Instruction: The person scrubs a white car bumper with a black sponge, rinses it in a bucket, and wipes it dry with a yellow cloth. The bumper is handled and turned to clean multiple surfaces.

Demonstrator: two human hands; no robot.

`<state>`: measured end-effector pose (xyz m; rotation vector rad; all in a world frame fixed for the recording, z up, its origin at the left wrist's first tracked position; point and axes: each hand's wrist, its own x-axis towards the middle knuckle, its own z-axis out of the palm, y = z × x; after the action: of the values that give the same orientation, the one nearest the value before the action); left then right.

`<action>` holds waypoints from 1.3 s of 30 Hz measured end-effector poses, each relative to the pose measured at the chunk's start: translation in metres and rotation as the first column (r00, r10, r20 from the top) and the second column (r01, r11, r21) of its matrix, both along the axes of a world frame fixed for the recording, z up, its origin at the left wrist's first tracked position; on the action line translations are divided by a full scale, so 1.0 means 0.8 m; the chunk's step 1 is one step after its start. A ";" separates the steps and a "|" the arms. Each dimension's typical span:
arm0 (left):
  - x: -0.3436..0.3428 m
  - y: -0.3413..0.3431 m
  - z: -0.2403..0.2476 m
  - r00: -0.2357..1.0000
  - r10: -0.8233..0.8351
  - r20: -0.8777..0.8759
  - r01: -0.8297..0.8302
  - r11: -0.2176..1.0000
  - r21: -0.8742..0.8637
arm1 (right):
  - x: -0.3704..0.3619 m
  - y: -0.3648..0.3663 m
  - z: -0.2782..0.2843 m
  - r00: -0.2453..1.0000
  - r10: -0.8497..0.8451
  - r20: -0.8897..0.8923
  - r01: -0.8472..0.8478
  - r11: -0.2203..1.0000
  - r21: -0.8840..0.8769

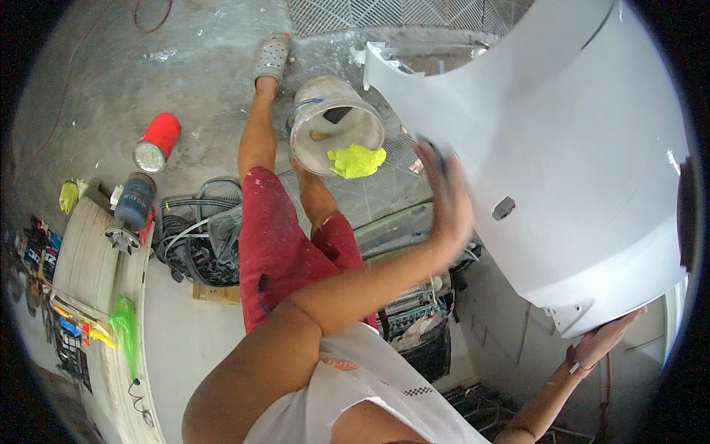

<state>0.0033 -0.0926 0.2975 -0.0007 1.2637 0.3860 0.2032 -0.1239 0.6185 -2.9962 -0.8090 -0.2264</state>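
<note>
I see my left hand (446,194) pressed flat against the face of a large grey car bumper panel (584,163), with a dark sanding block (435,152) partly showing under the fingers; the hand is blurred, so I cannot tell how firmly it grips. My right hand (605,339) is open, its palm propping the panel's lower edge near a corner bracket. The panel fills the right side of the view, its long axis running from upper left to lower right, with the narrow end pointing toward a white bucket (334,122) on the concrete floor (185,66). A yellow-green rag (356,160) hangs over the bucket's rim. A red can (157,141) lies on the floor, well apart at left.
</note>
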 end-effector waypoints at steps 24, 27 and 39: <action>-0.031 -0.032 0.181 0.881 0.446 0.158 -0.299 0.785 -0.543 | 0.020 0.007 -0.021 0.967 0.159 -0.201 -0.155 0.987 0.038; -0.016 -0.054 0.239 0.918 0.279 0.280 -0.172 0.919 -0.354 | 0.017 0.018 -0.020 0.935 0.105 -0.338 -0.072 0.992 0.108; 0.065 0.051 0.197 0.821 -0.136 -0.555 0.571 0.160 0.805 | 0.012 0.026 -0.025 0.931 0.212 -0.295 -0.167 0.971 0.171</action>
<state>0.0554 -0.0521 0.4554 1.5524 1.1232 0.7130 0.2131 -0.1034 0.5983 -2.6964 -0.9882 0.1842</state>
